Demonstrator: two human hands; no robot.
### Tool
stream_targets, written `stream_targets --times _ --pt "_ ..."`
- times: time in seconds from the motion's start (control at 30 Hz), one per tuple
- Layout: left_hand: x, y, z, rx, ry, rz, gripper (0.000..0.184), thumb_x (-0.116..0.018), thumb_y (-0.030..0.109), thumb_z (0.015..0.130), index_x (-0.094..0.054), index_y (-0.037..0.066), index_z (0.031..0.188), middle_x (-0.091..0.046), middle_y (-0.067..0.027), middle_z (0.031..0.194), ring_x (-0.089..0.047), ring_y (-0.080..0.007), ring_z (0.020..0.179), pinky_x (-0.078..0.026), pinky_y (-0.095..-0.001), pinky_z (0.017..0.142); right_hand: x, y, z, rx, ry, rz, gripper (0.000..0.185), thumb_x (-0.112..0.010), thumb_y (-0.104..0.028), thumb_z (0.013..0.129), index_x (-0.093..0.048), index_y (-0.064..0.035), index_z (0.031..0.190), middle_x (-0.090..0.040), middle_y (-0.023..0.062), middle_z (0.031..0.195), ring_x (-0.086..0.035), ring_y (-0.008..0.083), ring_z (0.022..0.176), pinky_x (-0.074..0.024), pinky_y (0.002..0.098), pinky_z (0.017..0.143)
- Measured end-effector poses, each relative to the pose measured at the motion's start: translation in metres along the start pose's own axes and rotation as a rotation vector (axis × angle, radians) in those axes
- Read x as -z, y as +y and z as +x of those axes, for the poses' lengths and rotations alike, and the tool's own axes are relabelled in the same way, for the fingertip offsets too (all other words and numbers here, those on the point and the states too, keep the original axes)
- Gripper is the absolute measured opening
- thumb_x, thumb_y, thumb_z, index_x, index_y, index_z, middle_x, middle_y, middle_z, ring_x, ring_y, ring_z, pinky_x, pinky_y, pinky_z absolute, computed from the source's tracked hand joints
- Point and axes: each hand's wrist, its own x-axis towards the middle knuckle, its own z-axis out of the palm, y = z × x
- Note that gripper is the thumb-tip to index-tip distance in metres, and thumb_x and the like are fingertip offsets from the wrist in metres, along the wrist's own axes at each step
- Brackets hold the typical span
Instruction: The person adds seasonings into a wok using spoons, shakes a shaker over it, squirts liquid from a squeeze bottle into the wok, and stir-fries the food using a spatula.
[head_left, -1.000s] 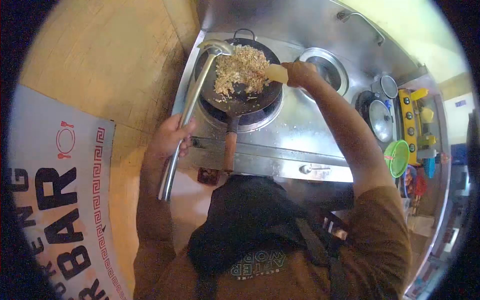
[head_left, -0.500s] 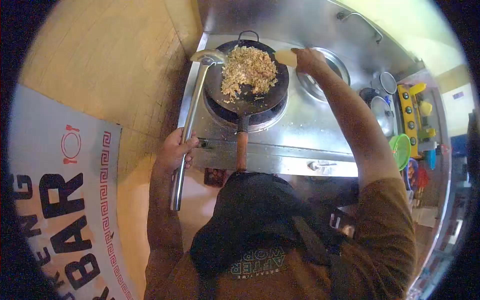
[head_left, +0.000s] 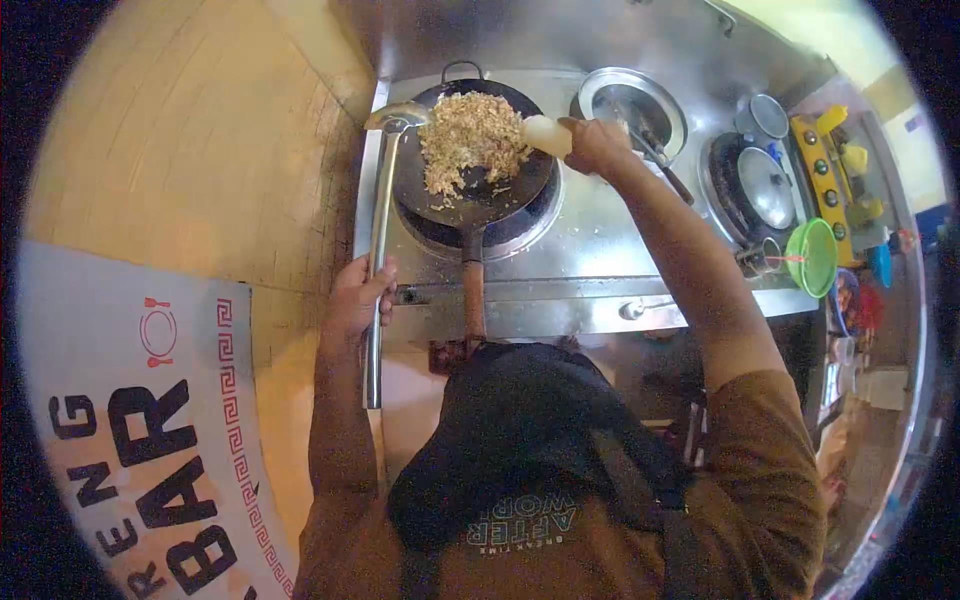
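Note:
Fried rice (head_left: 472, 138) lies heaped in a dark wok (head_left: 478, 212), its wooden handle (head_left: 473, 300) pointing toward my body. My left hand (head_left: 354, 300) is closed around the long metal handle of a ladle (head_left: 382, 215). The ladle's bowl is at the wok's left rim, beside the rice. Over the wok's right edge, my right hand (head_left: 598, 147) is closed on a pale yellowish-white rounded object (head_left: 545, 135). That object is held near the rice, and its exact kind is not clear.
Right of the wok is a round metal pan (head_left: 678, 133) with a utensil in it. Farther right are a lidded pot (head_left: 766, 188), a green basket (head_left: 818, 258) and a yellow rack (head_left: 822, 178). A lettered banner (head_left: 200, 330) is at left.
The view has shifted, showing more of the stove's right side. My right hand and the pale object appear slightly lower and closer to the rice. The left hand still holds the ladle.

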Motion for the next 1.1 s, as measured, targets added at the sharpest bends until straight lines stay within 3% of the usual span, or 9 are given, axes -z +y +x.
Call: stream_targets --times 0.27,0.4,0.53,0.77,0.83,0.87,0.93,1.03,1.1 --pt "-0.037 -0.007 0.02 -0.041 -0.012 -0.006 0.025 -0.055 0.032 0.092 -0.054 0.007 0.095 -0.051 -0.0003 0.069 -0.045 -0.0075 0.046 -0.038 -0.0227 0.038 -0.102 0.059 -0.041 -0.046 0.286 0.608 0.072 -0.079 -0.037 0.066 -0.052 -0.0044 0.124 -0.06 0.0211 0.112 -0.058 0.0334 0.106 -0.0464 0.0385 0.09" --pt "-0.074 -0.013 0.032 -0.052 0.117 -0.007 0.029 -0.051 0.033 0.094 -0.055 0.008 0.109 -0.052 -0.0008 0.069 -0.046 -0.0078 0.046 -0.04 -0.023 0.038 -0.136 0.091 -0.153 -0.219 0.29 1.122 0.077 -0.083 -0.025 0.064 -0.046 0.0006 0.127 -0.055 0.0184 0.121 -0.053 0.0277 0.113 -0.0402 0.0355 0.096" --pt "-0.111 -0.02 0.047 -0.033 0.144 -0.086 0.026 -0.049 0.032 0.095 -0.053 0.009 0.108 -0.052 -0.0009 0.068 -0.047 -0.0078 0.046 -0.041 -0.0233 0.038 -0.176 0.169 -0.221 -0.495 0.675 1.3 0.068 -0.079 -0.012 0.067 -0.04 0.0012 0.122 -0.053 0.0149 0.115 -0.052 0.0248 0.107 -0.0413 0.0356 0.094" --pt "-0.159 -0.021 0.065 -0.027 0.152 -0.148 0.018 -0.058 0.026 0.091 -0.049 0.011 0.095 -0.05 0.0 0.065 -0.05 -0.0093 0.05 -0.043 -0.0243 0.041 -0.274 0.305 -0.199 -0.618 0.915 1.095 0.076 -0.08 -0.024 0.063 -0.038 -0.0003 0.122 -0.049 0.0174 0.117 -0.048 0.0295 0.107 -0.0383 0.0401 0.095" --pt "-0.175 -0.015 0.066 -0.037 0.181 -0.134 0.018 -0.06 0.025 0.09 -0.048 0.01 0.091 -0.051 0.0002 0.066 -0.05 -0.0096 0.051 -0.043 -0.0246 0.042 -0.227 0.277 -0.208 -0.827 0.686 0.884 0.09 -0.08 -0.017 0.064 -0.027 0.0017 0.135 -0.046 0.0195 0.123 -0.047 0.0298 0.11 -0.0399 0.0404 0.094" --pt "-0.182 -0.013 0.066 -0.07 0.164 -0.161 0.019 -0.06 0.024 0.09 -0.049 0.01 0.089 -0.051 0.0004 0.066 -0.05 -0.0097 0.051 -0.042 -0.0248 0.042 -0.237 0.268 -0.216 -0.651 0.895 1.351 0.093 -0.079 -0.011 0.066 -0.022 0.0023 0.138 -0.046 0.0203 0.122 -0.048 0.0294 0.11 -0.0428 0.0389 0.091" --pt "-0.195 -0.023 0.077 -0.121 0.231 -0.187 0.017 -0.06 0.021 0.09 -0.05 0.009 0.083 -0.051 0.0006 0.065 -0.047 -0.009 0.048 -0.04 -0.0246 0.041 -0.174 0.188 -0.232 -0.96 0.682 1.443 0.085 -0.075 -0.007 0.072 -0.022 0.0057 0.137 -0.05 0.0196 0.116 -0.056 0.0247 0.103 -0.0505 0.0325 0.082" --pt "-0.207 -0.05 0.099 -0.182 0.209 -0.021 0.024 -0.062 0.025 0.089 -0.05 0.005 0.087 -0.052 -0.0014 0.067 -0.05 -0.0111 0.054 -0.042 -0.0269 0.047 -0.078 0.04 -0.221 -0.483 -0.048 1.481 0.093 -0.079 -0.012 0.071 -0.019 0.0 0.141 -0.051 0.0214 0.118 -0.059 0.0267 0.1 -0.0523 0.0365 0.081" --pt "-0.221 -0.073 0.138 -0.256 0.302 0.191 0.03 -0.063 0.027 0.088 -0.048 0.003 0.096 -0.054 -0.0019 0.07 -0.052 -0.0113 0.06 -0.044 -0.0272 0.052 -0.076 -0.019 -0.183 0.019 -0.026 1.035 0.088 -0.068 -0.006 0.075 -0.014 -0.0051 0.144 -0.047 0.0296 0.122 -0.055 0.0375 0.106 -0.051 0.0421 0.082"
